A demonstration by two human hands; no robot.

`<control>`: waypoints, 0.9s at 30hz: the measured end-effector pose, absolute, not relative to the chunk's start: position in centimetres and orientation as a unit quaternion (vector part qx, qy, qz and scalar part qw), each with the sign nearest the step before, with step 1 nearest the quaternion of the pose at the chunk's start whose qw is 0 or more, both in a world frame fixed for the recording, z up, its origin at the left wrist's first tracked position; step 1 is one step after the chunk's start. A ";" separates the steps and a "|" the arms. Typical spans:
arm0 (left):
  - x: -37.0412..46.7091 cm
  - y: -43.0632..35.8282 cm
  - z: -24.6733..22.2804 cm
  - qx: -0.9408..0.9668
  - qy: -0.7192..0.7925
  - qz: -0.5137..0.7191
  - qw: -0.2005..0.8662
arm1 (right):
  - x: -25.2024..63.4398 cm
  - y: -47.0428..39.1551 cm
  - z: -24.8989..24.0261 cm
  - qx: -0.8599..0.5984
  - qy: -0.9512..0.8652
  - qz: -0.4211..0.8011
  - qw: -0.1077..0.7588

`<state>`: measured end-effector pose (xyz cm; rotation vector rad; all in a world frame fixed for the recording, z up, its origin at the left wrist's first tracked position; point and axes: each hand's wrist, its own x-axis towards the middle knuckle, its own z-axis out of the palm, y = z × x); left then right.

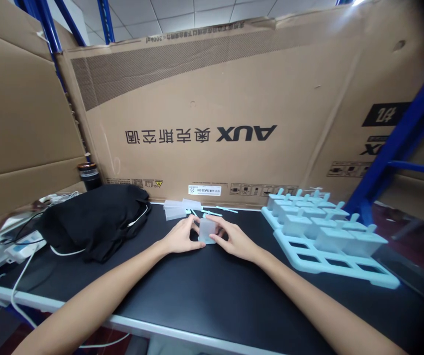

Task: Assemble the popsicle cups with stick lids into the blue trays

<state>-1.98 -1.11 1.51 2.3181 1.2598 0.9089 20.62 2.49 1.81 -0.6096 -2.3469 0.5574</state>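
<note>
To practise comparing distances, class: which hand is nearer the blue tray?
Right. The right hand is left of the blue tray; the left hand is farther left, across the plastic mould.

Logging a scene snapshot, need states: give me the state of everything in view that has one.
Left hand: closed on held mold
Right hand: closed on held mold
Held mold: upright
Pale blue rack: partly filled, front openings unfilled
Racked molds: upright, sticks up
Loose sticks: lying flat
Black cloth: heaped
Dark container: upright
</note>
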 end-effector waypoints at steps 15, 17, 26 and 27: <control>-2.1 -1.0 1.3 0.822 0.422 0.323 0.205 | 20.7 2.2 1.9 -0.233 -0.919 0.155 0.279; -2.0 -1.0 1.3 0.825 0.420 0.319 0.203 | 20.6 2.1 1.7 -0.240 -0.917 0.149 0.283; -5.2 -0.2 3.1 0.800 0.487 0.348 0.044 | 20.6 2.3 1.0 -0.248 -0.915 0.152 0.280; -5.6 -0.1 3.2 0.792 0.509 0.336 0.026 | 20.6 2.2 1.0 -0.249 -0.915 0.151 0.278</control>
